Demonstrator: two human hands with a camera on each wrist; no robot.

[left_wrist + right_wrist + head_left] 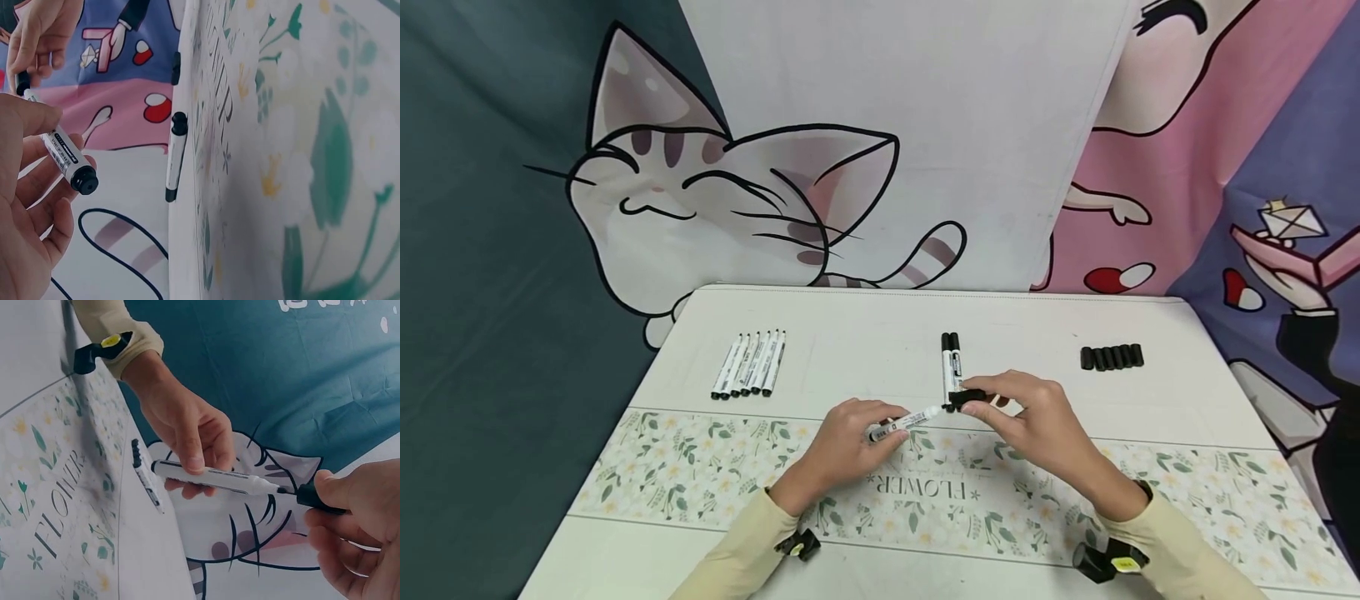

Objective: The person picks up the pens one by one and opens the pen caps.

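Note:
My left hand (850, 440) grips a white whiteboard marker (898, 425) with a black end plug, its bare tip pointing right. A black marker cap (967, 397) is pinched between the thumb and fingers of my right hand (1037, 417). In the right wrist view the marker's dark tip (284, 490) lies right at the mouth of the cap (314, 496), the marker's shoulder still outside it. Just beyond the hands, two capped markers (947, 371) lie side by side on the table. The left wrist view shows the held marker's plugged end (84, 180) toward the camera.
Several uncapped markers (748, 367) lie in a row at the table's left. Several black caps (1112, 357) are lined up at the right. A flower-patterned strip (700, 467) crosses the white table (850, 333). Cartoon-printed cloth (1000, 125) hangs behind.

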